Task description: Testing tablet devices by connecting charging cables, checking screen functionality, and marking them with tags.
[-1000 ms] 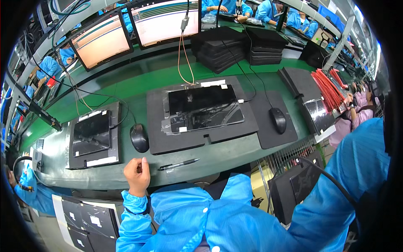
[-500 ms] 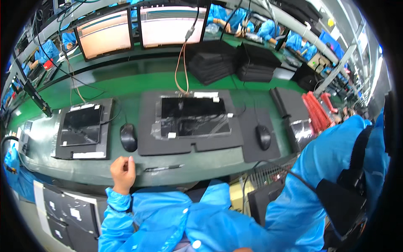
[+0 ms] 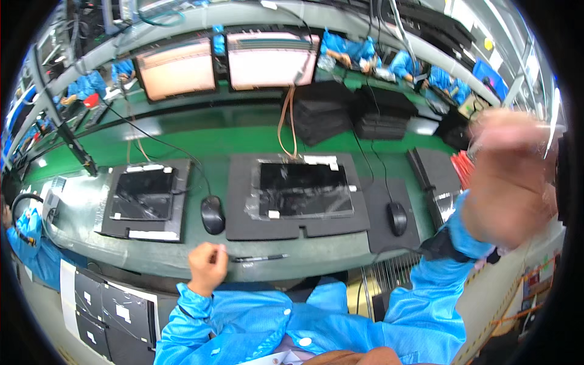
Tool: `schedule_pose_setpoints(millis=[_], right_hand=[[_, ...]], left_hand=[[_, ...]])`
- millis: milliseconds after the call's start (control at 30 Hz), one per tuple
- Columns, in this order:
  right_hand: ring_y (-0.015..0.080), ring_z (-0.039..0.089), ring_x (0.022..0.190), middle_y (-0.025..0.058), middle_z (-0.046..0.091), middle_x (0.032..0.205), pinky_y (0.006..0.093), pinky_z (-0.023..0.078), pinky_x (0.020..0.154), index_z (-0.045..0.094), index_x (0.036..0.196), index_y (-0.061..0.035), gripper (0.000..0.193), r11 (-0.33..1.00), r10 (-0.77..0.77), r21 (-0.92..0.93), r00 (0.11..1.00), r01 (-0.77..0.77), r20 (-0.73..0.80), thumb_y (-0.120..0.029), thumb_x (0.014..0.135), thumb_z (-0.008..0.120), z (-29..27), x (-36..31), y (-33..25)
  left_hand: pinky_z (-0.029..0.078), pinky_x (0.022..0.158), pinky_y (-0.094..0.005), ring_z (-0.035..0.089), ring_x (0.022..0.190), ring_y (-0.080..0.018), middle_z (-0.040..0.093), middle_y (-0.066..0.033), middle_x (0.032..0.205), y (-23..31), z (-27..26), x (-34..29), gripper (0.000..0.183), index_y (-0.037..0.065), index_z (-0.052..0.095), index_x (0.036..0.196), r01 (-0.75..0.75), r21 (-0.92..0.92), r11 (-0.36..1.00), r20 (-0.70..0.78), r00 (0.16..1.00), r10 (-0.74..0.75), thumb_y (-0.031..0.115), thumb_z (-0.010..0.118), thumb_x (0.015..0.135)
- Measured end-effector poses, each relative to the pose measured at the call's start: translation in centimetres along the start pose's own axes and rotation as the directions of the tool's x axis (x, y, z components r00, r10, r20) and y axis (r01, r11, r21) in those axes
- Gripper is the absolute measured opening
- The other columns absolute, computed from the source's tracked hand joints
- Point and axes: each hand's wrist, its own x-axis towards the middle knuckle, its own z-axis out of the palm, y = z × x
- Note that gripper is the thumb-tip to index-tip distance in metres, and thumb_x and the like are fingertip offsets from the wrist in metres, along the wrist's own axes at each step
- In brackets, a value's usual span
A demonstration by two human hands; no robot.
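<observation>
At the front edge of the bench, my left hand (image 3: pixel 208 267) is curled into a loose fist, with nothing visible in it. Just right of it lies a dark pen (image 3: pixel 261 258). Raised close to the camera on the right, my right hand (image 3: pixel 511 176) is smeared by motion, its fingers unreadable. Between the hands a black display panel (image 3: pixel 304 190) with clear film and white tabs rests on a grey foam pad (image 3: pixel 249 229). A second black panel (image 3: pixel 143 194) lies on another pad to the left. One black mouse (image 3: pixel 213 215) is beyond my left hand.
Another mouse (image 3: pixel 397 219) sits on a dark mat right of the middle panel. Two lit monitors (image 3: pixel 271 61) stand behind, beside stacked black foam sheets (image 3: pixel 319 112). Cables run down to the panels. Other people in blue sleeves (image 3: pixel 350 48) work across the bench.
My right hand has come into view, blurred, at the right. The whole view has shifted, so the bench appears farther right and lower. My left hand keeps its fist near the pen.
</observation>
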Motion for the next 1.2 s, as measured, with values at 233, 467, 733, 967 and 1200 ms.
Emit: schedule_pose_setpoints(millis=[233, 467, 733, 967, 1200], right_hand=[[0.0335, 0.062, 0.11, 0.0123, 0.065, 0.12, 0.0447, 0.049, 0.094, 0.067, 0.117, -0.0033, 0.037, 0.473, 0.786, -0.858, 0.534, -0.197, 0.311, -0.013, 0.081, 0.071, 3.4, -25.3, 14.2], [0.0347, 0.063, 0.104, 0.0133, 0.067, 0.114, 0.045, 0.051, 0.089, 0.071, 0.107, -0.0035, 0.024, 0.646, 0.686, -0.691, 0.645, -0.324, 0.338, -0.011, 0.084, 0.07, 1.8, -30.9, 17.6], [0.037, 0.067, 0.077, 0.0189, 0.067, 0.083, 0.0423, 0.052, 0.067, 0.063, 0.093, -0.0018, 0.017, 0.572, 0.817, -0.574, 0.47, -0.586, 0.334, -0.011, 0.082, 0.071, 0.6, -23.5, 16.2], [0.0253, 0.06, 0.059, 0.0126, 0.06, 0.067, 0.0349, 0.048, 0.057, 0.069, 0.102, -0.0043, 0.04, 0.408, 0.841, -0.783, 0.527, -0.469, 0.123, -0.033, 0.079, 0.085, 1.2, -16.7, 10.6], [0.0318, 0.062, 0.091, 0.0123, 0.066, 0.102, 0.043, 0.049, 0.081, 0.072, 0.107, -0.0045, 0.027, 0.764, 0.559, -0.502, 0.805, -0.406, 0.199, -0.012, 0.081, 0.077, 14.4, -23.6, 2.6]], left_hand=[[0.05, 0.082, -0.0445, 0.063, 0.093, -0.032, 0.063, -0.0121, 0.099, 5.2, 1.4, 4.4, 0.025, 0.004, 0.067, 0.099, -0.332, 0.004, 0.943, 0.411, 0.861, 0.301, 0.016, 0.078, 0.079], [0.027, 0.12, -0.0562, 0.038, 0.144, -0.0388, 0.047, -0.0233, 0.147, 4.8, 10.3, 9.3, 0.067, 0.002, 0.052, 0.14, -0.464, 0.086, 0.882, 0.607, 0.726, 0.322, 0.032, 0.075, 0.085], [0.023, 0.115, -0.0686, 0.032, 0.146, -0.0436, 0.042, -0.0271, 0.149, 6.4, 14.5, 8.1, 0.083, 0.003, 0.046, 0.147, -0.47, 0.155, 0.869, 0.575, 0.758, 0.308, 0.043, 0.074, 0.08], [0.054, 0.097, -0.0451, 0.063, 0.117, -0.0355, 0.065, -0.0177, 0.128, 6.6, 12.1, 9.9, 0.056, 0.001, 0.062, 0.128, -0.571, 0.239, 0.786, 0.328, 0.809, 0.488, 0.001, 0.067, 0.072], [0.058, 0.089, -0.0371, 0.071, 0.1, -0.0242, 0.072, -0.0144, 0.116, 7.0, -2.5, 4.3, 0.027, -0.004, 0.066, 0.119, 0.114, -0.116, 0.987, -0.054, 0.991, -0.121, 0.001, 0.069, 0.092]])
